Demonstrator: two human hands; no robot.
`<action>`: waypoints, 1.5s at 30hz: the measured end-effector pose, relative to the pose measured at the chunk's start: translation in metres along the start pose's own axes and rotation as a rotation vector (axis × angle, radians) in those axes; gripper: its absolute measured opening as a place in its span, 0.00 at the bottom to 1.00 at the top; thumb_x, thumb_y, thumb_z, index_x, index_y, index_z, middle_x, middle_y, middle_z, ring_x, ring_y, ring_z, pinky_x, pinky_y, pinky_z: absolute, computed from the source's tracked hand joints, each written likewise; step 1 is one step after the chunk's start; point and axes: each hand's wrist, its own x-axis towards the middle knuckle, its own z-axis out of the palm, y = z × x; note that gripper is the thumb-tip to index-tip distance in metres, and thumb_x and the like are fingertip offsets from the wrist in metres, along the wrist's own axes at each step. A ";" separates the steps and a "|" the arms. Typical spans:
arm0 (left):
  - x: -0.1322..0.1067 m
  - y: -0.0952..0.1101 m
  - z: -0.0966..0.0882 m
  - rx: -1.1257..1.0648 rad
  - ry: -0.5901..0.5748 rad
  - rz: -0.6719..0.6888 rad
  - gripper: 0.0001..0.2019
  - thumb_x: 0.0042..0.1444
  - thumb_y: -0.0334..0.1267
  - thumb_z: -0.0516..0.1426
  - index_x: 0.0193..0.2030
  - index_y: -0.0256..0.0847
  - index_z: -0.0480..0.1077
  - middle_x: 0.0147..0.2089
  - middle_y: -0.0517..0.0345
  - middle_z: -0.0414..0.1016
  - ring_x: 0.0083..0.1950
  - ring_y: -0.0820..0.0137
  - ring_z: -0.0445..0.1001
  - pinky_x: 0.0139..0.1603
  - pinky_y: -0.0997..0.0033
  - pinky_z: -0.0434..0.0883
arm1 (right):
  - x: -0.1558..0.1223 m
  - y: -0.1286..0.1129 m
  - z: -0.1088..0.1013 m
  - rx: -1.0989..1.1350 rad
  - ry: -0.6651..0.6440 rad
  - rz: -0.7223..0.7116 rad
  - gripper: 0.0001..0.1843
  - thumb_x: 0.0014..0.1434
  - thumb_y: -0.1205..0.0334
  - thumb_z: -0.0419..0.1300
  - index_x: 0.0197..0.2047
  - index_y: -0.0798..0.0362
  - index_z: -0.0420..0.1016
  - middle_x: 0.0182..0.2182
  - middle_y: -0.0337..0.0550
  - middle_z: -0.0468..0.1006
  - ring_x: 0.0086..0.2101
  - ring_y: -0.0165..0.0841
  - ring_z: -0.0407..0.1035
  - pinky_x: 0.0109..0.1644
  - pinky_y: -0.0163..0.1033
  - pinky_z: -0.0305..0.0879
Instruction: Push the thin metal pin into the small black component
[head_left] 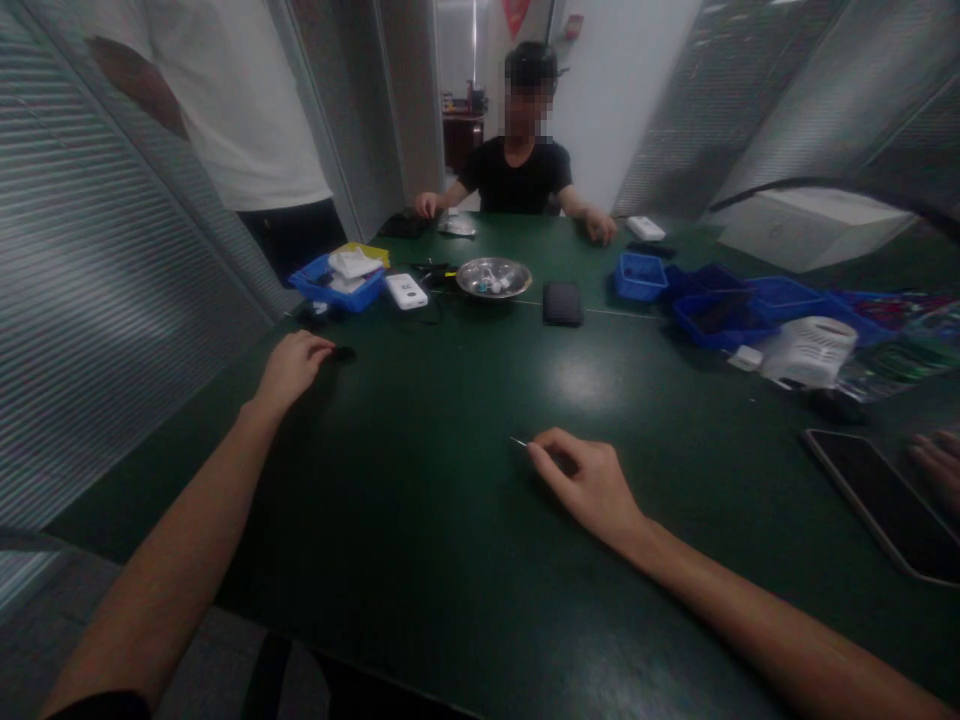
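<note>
My left hand (291, 368) reaches to the left side of the green table (420, 530). Its fingertips pinch one end of a small dark object (343, 353), whose kind I cannot make out. Nearer the middle, my right hand (581, 475) rests low over the tabletop with thumb and forefinger pressed together. A thin, short metal pin-like piece (518, 442) sticks out of that pinch towards the left. Its other end is hidden by the fingers.
Beyond my hands stand a round metal dish (469, 290) with small white pieces, a black wallet-like square (562, 303), a white power bank (406, 291) and blue trays (641, 277). A phone (885, 500) lies at right beside another person's hand (937, 460). Someone sits opposite; another person stands left.
</note>
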 end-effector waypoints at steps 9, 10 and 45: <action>0.000 0.005 -0.004 -0.036 -0.008 -0.307 0.11 0.60 0.44 0.60 0.41 0.41 0.80 0.45 0.47 0.79 0.45 0.55 0.77 0.46 0.61 0.71 | -0.001 -0.001 -0.001 0.018 -0.014 0.011 0.18 0.71 0.50 0.53 0.42 0.52 0.79 0.30 0.40 0.80 0.26 0.32 0.72 0.30 0.36 0.67; -0.001 0.008 -0.005 -0.055 0.011 -0.313 0.10 0.59 0.43 0.60 0.41 0.41 0.79 0.44 0.48 0.79 0.45 0.56 0.77 0.46 0.61 0.72 | -0.001 -0.001 -0.002 0.023 -0.019 0.009 0.18 0.71 0.50 0.53 0.42 0.52 0.79 0.31 0.41 0.80 0.27 0.32 0.72 0.31 0.36 0.67; 0.002 0.026 0.007 -0.566 0.018 -0.452 0.20 0.48 0.49 0.68 0.47 0.43 0.83 0.44 0.50 0.84 0.43 0.58 0.80 0.45 0.63 0.74 | 0.000 -0.002 -0.004 -0.009 -0.016 -0.010 0.18 0.71 0.51 0.53 0.43 0.52 0.80 0.30 0.41 0.81 0.25 0.31 0.73 0.29 0.35 0.68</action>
